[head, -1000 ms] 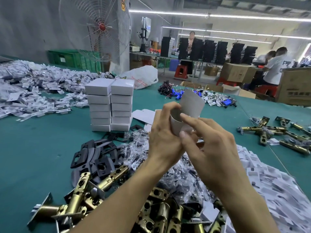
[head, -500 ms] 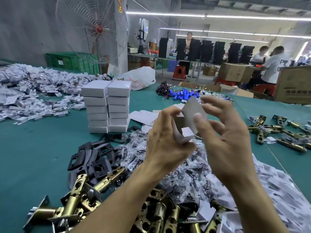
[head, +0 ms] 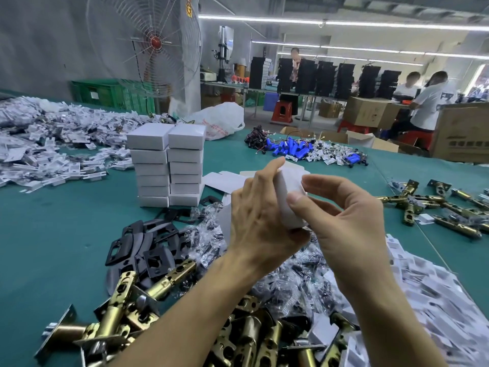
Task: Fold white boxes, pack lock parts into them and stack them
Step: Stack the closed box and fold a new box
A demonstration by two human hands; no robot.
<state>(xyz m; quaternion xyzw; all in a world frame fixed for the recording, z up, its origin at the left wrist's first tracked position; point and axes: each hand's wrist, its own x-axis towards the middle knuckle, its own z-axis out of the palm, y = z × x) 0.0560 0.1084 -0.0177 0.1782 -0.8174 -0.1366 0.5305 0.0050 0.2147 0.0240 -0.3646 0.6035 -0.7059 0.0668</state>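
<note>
A green table (head: 53,234) is spread with heaps of parts. Toward its far side, a stack of closed boxes (head: 166,165) is set in two columns that touch side by side. Brass latch bolts (head: 127,300) and black plates (head: 148,247) are heaped at the near edge. Above this heap a white box (head: 288,185) is held in the air between both hands. It is gripped by the left hand (head: 259,223), whose fingers are curled round its left side, the forefinger laid over its top edge. It is pinched by the right hand (head: 349,229): the thumb (head: 296,200) is pressed on the near face and the forefinger is laid against the right side. The box is seen as plain, unprinted white card, stood on end and slightly tilted. Whether its flaps are closed cannot be told.
</note>
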